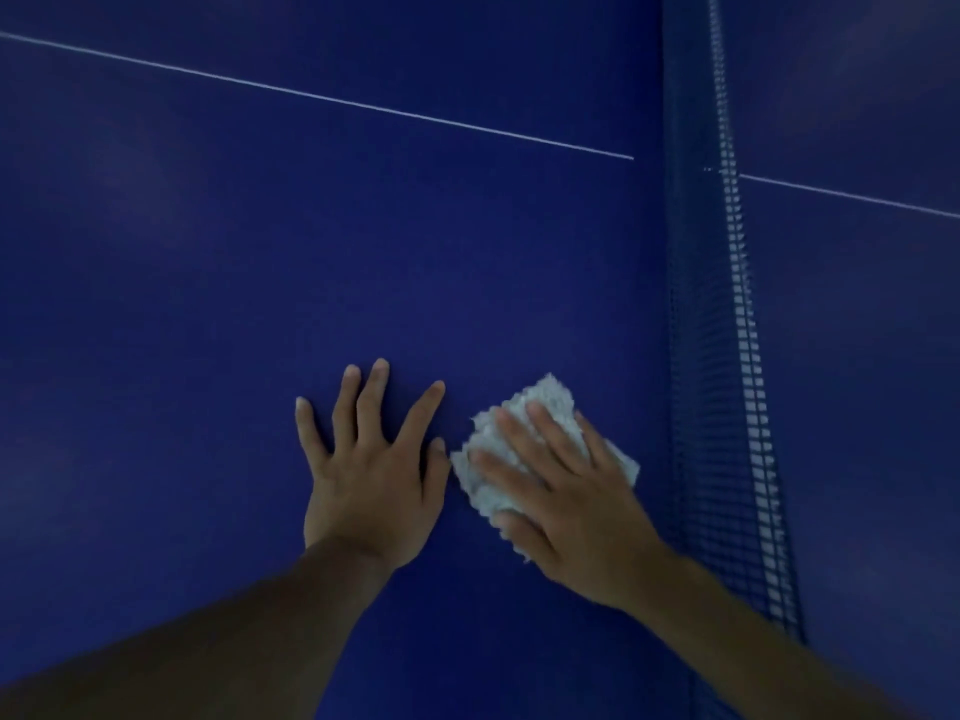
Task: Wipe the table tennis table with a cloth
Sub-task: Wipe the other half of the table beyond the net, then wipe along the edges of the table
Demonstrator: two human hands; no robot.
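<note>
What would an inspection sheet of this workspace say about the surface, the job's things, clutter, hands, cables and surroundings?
Surface: blue table tennis table, with a thin white line across it.
Job's things: white cloth, bunched, lying on the table near the net.
Clutter: nothing seen.
Hands: left hand flat on the table, fingers spread, beside the cloth; right hand presses flat on the cloth.
Cables: nothing seen.
Surroundings: net to the right of the hands.
</note>
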